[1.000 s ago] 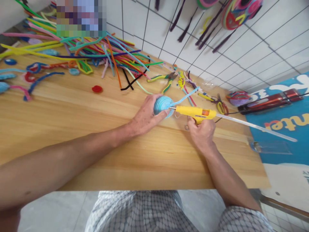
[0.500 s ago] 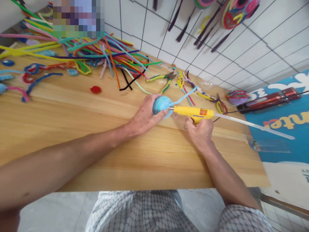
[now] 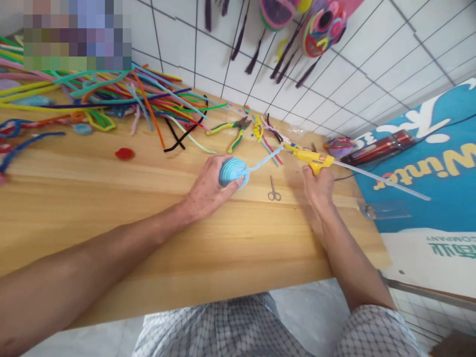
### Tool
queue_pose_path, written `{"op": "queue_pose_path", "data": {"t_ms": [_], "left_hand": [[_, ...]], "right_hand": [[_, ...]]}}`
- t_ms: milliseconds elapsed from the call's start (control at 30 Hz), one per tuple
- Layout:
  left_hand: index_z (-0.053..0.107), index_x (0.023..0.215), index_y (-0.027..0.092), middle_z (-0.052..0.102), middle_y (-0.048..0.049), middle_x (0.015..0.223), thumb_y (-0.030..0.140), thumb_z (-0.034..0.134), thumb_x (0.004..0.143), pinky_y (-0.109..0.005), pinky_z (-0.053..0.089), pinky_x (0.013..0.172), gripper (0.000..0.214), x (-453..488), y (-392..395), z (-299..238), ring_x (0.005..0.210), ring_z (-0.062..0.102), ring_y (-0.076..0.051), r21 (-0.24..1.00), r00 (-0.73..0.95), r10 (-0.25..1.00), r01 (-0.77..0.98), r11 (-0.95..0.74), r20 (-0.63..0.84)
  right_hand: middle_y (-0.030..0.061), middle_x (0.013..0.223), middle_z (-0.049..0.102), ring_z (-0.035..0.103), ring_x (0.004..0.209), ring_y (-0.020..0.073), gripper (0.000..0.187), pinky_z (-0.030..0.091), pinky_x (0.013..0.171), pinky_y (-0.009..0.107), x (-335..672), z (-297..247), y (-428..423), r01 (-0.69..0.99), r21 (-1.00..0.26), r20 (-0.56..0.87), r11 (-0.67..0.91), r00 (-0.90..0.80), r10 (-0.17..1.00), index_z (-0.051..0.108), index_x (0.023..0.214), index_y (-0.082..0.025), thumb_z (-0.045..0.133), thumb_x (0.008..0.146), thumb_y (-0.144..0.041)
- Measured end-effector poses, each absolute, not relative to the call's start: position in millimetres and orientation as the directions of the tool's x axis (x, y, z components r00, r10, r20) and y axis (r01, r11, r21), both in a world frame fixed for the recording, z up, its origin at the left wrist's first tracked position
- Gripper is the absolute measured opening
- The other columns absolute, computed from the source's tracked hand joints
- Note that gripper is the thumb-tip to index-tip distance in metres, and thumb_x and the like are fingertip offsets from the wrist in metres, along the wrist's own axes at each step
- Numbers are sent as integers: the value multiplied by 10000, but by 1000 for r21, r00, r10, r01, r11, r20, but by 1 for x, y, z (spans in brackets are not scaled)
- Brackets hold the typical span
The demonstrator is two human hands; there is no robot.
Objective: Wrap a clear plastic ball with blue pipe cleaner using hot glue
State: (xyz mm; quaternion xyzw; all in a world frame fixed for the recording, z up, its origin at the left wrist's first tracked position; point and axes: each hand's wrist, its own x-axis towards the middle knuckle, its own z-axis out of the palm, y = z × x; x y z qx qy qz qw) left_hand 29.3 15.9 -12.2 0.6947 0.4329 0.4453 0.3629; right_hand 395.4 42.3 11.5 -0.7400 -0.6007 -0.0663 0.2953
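Observation:
My left hand [image 3: 208, 188] is closed around a light-blue ball wound with pipe cleaner [image 3: 233, 172], its thumb lying across the near side. A loose light-blue pipe cleaner end [image 3: 265, 160] sticks out from the ball toward the upper right. In my right hand [image 3: 319, 186] I grip a yellow hot glue gun [image 3: 312, 158] by its handle, and a long clear glue stick [image 3: 383, 182] juts from its back. The gun's nozzle is apart from the ball, close to the loose end's tip. Small scissors [image 3: 274, 190] lie on the table between my hands.
Many coloured pipe cleaners [image 3: 111, 94] are heaped at the back left. Behind the ball lie green-and-yellow pliers [image 3: 234, 130]; a red oval piece [image 3: 125, 153] is to the left. A red cylinder [image 3: 379, 148] lies at the right, and decorated ornaments [image 3: 323, 29] hang on the tiled wall.
My right hand has drawn the glue gun away from the ball to the right, uncovering the small scissors. My left hand still holds the ball. The whole view has shifted and tilted.

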Motion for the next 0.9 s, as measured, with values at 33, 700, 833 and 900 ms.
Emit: {"op": "queue_pose_path", "data": {"t_ms": [33,700,833,900], "left_hand": [[502,1420,208,580,-149,1446,503,692,939,-525,481,1202,595,29,16,-12,1381,571,-320,892,230,927,281,-355,296],[485,1431,216,598,-145,1451,441,678,976,-529,490,1197,543,30,17,-17,1386,573,-317,851,254,891,286,-441,376],[487,1423,209,615,-147,1424,449,681,980,-519,497,1194,540,30,17,-20,1371,587,-311,840,253,877,274,-469,408],[487,1423,205,616,-152,1421,449,687,979,-520,498,1195,545,30,18,-20,1373,589,-312,840,250,877,271,-471,411]], "right_hand": [[197,1072,733,679,1000,312,340,536,920,455,400,4,46,917,-370,426,-151,312,849,644,1062,-159,579,888,-444],[94,1312,758,682,1259,313,229,503,1099,526,259,75,2,743,-78,581,664,-507,636,709,1234,-274,696,1008,-308],[55,1108,793,713,1084,267,132,524,986,461,243,61,20,682,-75,577,728,-566,589,722,1156,-266,669,1036,-254],[39,1002,789,713,981,242,96,527,915,430,243,54,22,668,-94,584,738,-563,584,727,1097,-259,657,1042,-223]]}}
